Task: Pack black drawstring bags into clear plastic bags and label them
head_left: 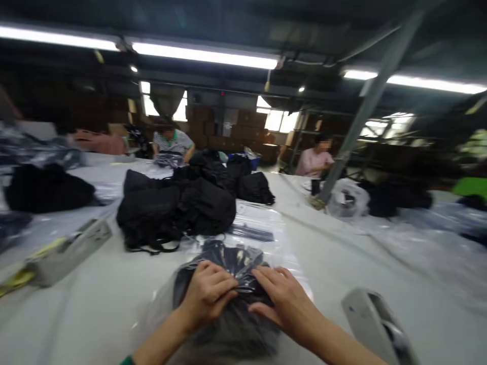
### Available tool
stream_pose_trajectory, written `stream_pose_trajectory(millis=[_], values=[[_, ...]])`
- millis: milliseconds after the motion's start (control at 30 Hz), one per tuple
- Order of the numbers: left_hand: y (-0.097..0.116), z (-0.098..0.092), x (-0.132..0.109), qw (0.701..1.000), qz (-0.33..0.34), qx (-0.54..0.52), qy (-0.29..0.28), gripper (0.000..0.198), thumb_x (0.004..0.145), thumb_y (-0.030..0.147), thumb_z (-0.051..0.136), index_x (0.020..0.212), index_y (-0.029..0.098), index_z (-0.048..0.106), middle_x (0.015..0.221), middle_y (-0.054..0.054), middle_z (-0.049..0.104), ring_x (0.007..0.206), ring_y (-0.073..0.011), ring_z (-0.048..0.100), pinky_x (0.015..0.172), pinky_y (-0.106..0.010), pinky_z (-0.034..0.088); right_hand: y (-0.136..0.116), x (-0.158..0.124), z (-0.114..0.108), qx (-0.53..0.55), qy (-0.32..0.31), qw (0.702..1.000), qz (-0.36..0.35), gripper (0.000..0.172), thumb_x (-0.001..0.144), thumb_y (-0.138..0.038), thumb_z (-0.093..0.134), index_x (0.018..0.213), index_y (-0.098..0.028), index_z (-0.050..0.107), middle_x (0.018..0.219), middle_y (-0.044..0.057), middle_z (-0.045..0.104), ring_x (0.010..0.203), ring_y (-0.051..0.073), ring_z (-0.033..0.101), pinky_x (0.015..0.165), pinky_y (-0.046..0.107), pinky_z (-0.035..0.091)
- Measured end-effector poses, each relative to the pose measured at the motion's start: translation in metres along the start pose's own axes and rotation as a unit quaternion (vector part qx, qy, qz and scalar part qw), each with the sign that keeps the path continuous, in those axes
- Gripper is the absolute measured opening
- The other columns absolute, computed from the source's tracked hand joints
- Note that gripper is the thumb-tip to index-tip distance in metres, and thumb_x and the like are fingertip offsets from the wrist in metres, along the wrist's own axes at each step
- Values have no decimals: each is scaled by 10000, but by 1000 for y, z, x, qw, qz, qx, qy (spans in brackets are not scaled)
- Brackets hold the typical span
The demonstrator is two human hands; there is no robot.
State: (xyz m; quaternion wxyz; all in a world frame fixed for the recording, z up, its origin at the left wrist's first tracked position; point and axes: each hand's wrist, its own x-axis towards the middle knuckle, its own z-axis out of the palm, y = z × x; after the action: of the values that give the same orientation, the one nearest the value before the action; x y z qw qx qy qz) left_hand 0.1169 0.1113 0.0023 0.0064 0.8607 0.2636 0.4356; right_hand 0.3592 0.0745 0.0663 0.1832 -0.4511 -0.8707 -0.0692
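In front of me lies a clear plastic bag [243, 324] with a dark, soft item inside. My left hand [209, 291] is closed, its fingers and thumb pinching a gathered fold of the plastic near the middle. My right hand [283, 299] rests on the same bag, fingers stretched out over the film and thumb held apart from them. Just beyond the bag, a stack of flat clear plastic bags [279, 228] with dark print lies on the table. What exactly is inside the bag is blurred by shiny plastic.
A pile of black fabric bags [178, 203] sits beyond my left hand. Grey holders stand left [72, 253] and right [376, 324] on the white table [327, 253]. A slanted metal post [361, 126] rises at the right. Two people work across the table. Loose plastic lies far right.
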Motion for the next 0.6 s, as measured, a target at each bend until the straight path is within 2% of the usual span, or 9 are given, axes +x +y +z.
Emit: stream_pose_trajectory(millis=[67,133,233,333,433,533,600], values=[[-4,5,9,1000,0,14,4,141,909,337,589,979,261,685,912,35,746,833,-155,634,805,-384,361,16,-6,35,-50,93,991,-88,356,923,-346,587,1210,-137,605,1107,160,706,985,286,677,812,398,525],[-8,11,16,1000,3,26,3,163,898,388,603,942,260,696,911,35,753,813,-148,628,794,-384,344,31,-9,56,-87,152,975,-140,364,967,-357,494,1245,-141,586,1132,160,703,987,270,689,786,373,536],[-10,15,17,999,1,40,-8,198,888,433,614,922,260,704,914,33,760,800,-151,621,789,-389,331,39,-7,57,-132,184,957,-182,419,982,-420,435,1278,-156,570,1124,145,713,955,260,703,748,367,531],[-7,15,15,999,-1,45,-6,197,894,427,607,933,256,697,910,23,757,799,-157,615,787,-387,334,23,1,41,-165,188,947,-203,590,960,-546,407,1331,-105,529,1197,193,673,1028,324,673,811,455,504],[-4,13,17,998,0,59,-4,186,903,393,582,871,235,675,816,9,734,761,-171,607,756,-390,352,-4,13,39,-151,158,957,-191,644,941,-528,476,1396,-73,458,1302,214,604,1146,357,609,908,505,478],[3,8,20,998,6,60,-30,196,932,334,526,822,229,649,768,-4,709,764,-191,614,765,-398,398,-22,20,50,-110,119,979,-122,568,951,-429,525,1410,-105,442,1233,190,654,1083,329,646,867,465,528],[5,3,17,996,23,58,-60,186,961,294,478,940,228,650,878,-25,726,857,-204,636,811,-389,438,-26,19,56,-72,97,990,-69,563,946,-409,553,1410,-113,433,1188,175,678,1052,307,660,843,425,553]])
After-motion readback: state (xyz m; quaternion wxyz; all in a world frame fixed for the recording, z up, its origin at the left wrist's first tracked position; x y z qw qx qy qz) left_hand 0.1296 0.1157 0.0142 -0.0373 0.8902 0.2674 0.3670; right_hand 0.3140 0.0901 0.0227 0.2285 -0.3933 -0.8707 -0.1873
